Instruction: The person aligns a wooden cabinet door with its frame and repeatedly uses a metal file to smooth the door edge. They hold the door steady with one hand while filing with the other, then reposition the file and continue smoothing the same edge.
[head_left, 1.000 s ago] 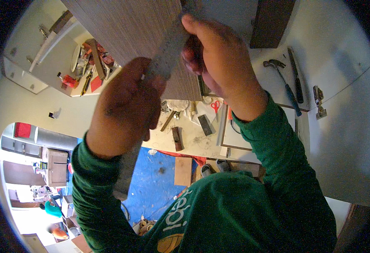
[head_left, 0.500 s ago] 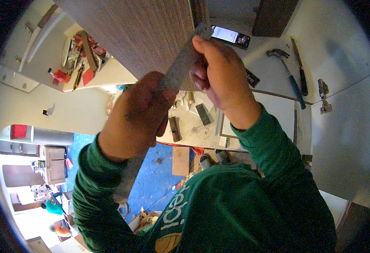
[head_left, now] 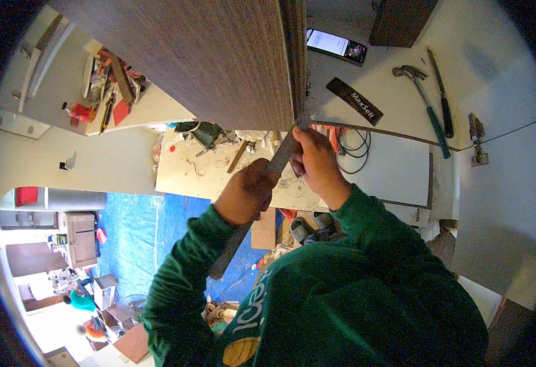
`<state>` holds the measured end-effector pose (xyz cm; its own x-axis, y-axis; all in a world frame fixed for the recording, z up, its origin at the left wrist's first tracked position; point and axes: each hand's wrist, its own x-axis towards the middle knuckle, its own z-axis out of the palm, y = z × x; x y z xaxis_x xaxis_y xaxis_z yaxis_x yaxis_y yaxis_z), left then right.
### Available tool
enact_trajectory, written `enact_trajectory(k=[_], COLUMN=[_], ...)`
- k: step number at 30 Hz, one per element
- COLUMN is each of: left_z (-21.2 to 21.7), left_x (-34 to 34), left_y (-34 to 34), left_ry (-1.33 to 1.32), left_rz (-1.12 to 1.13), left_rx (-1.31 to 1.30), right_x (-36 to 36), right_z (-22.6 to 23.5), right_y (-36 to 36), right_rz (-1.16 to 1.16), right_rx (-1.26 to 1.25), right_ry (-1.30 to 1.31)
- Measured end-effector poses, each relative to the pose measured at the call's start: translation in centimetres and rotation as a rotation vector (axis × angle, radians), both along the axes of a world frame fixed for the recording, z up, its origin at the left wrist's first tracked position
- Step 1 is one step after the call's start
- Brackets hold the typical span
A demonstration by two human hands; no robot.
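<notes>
A long, flat grey metal file [head_left: 284,151] runs slantwise between my two hands, its upper end against the lower part of the edge of a brown wood-grain board [head_left: 188,55]. My left hand [head_left: 247,191] is wrapped round its middle, and the rest of it sticks out below my fist. Higher up, my right hand [head_left: 318,160] grips near the tip, thumb along the face and fingers curled. The board rises at the top of the view, its narrow edge [head_left: 299,61] turned to the right.
At right lie a phone [head_left: 336,46], a black strip [head_left: 354,101], a claw hammer [head_left: 424,104], a dark-handled tool [head_left: 442,101] and a metal hinge [head_left: 477,140]. Scraps litter the bench [head_left: 188,162] below. Tools crowd a left shelf [head_left: 161,110]. Far lower left, people work beyond a blue sheet [head_left: 127,226].
Both hands and the file have moved down along the board's edge, farther from my head. My left hand has also shifted right. The black strip and bench scraps show more fully.
</notes>
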<state>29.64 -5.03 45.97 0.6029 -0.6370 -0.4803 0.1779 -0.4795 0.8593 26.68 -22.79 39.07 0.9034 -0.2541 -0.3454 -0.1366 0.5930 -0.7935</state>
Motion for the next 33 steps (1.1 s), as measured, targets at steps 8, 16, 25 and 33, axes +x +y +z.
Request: enact_trajectory(k=[8,16,25,33], left_z=[-8.7,8.7,18.6,19.0], left_x=[-1.4,-0.3,3.1,3.9], left_y=[0.9,1.1,3.3,1.7], left_ry=[0.025,-0.454,-1.312,-1.265], left_rz=[-0.030,-0.114,-0.198,-0.290], left_rx=[-0.003,-0.216,0.136,0.173], right_x=[-2.0,-1.2,0.8,2.6], right_z=[-8.0,11.7,24.0,20.7], right_y=[0.2,-3.0,-2.0,-2.6], right_rz=[0.091,0.101,-0.046,-0.006], right_rx=[0.079,-0.636,-0.748,-0.444], right_ry=[0.200,-0.284,-0.572,-0.589])
